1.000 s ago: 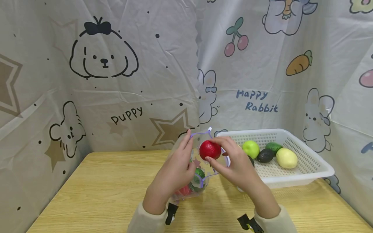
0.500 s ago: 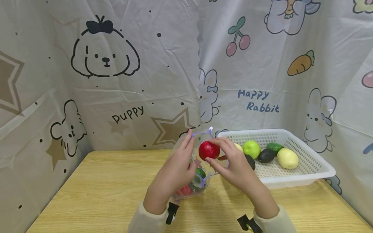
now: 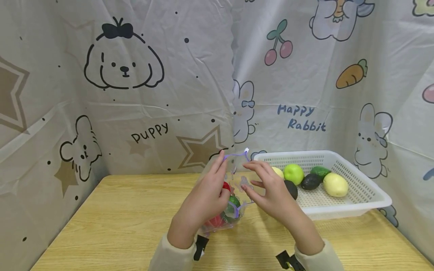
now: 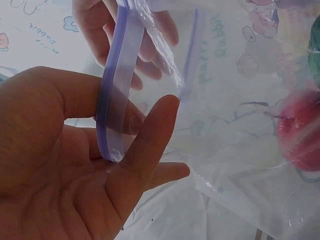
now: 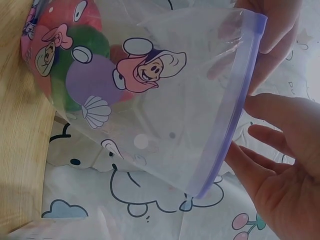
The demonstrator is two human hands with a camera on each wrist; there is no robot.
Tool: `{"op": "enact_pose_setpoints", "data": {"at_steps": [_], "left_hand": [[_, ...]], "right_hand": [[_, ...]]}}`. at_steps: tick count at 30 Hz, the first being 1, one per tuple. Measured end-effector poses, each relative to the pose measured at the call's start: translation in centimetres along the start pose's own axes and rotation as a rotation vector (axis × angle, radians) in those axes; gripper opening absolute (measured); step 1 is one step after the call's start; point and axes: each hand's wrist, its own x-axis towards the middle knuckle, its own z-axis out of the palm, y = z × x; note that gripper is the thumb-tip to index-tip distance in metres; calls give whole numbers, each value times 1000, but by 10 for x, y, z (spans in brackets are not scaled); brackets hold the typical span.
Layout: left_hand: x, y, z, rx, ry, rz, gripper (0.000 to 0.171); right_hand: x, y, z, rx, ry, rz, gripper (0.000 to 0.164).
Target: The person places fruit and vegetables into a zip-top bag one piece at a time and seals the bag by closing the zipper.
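A clear zip bag (image 5: 200,107) with a purple zip rim and cartoon prints stands on the table, its mouth spread toward the right. My left hand (image 3: 203,201) pinches that rim, the thumb inside the mouth and the fingers outside, as the left wrist view shows. A red apple (image 4: 302,131) is inside the bag, mostly behind my left hand in the head view. Beneath it are a green item (image 3: 234,202) and another red one (image 3: 215,221), blurred by the plastic. Right at the mouth, my right hand (image 3: 272,190) has its fingers parted around nothing.
A white perforated basket (image 3: 366,197) sits at the right on the wooden table (image 3: 135,226). It holds a green apple (image 3: 294,174), dark avocados (image 3: 310,182), a green fruit (image 3: 320,172) and a pale yellow fruit (image 3: 335,184). Printed cloth (image 3: 190,94) hangs behind.
The red apple, earlier between my right hand's fingers at the bag mouth, has been let go and is now inside the bag. Both hands stay nearly in place.
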Motion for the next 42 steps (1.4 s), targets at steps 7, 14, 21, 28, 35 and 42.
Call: {"op": "enact_pose_setpoints", "data": {"at_steps": [7,14,21,28,35,42], "left_hand": [[1,1,0,3,-1,2,68],[0,2,-1,-9,-8,-4,70],[0,2,-1,-12,-4,4,70],[0,2,0,-14,1,6,70],[-1,1,2,-7,-3,9,70],[0,0,3,9,-8,15,70]], "right_hand": [[0,1,-4,-46,20,-17,46],[0,13,-18,-116,125,-18,34],[-4,37,-35,-217,201,53,14],[-10,64,-35,-261,63,185,14],[-20,87,-23,-269,-260,362,19],[-30,104,-18,-313,-327,440,20]]}}
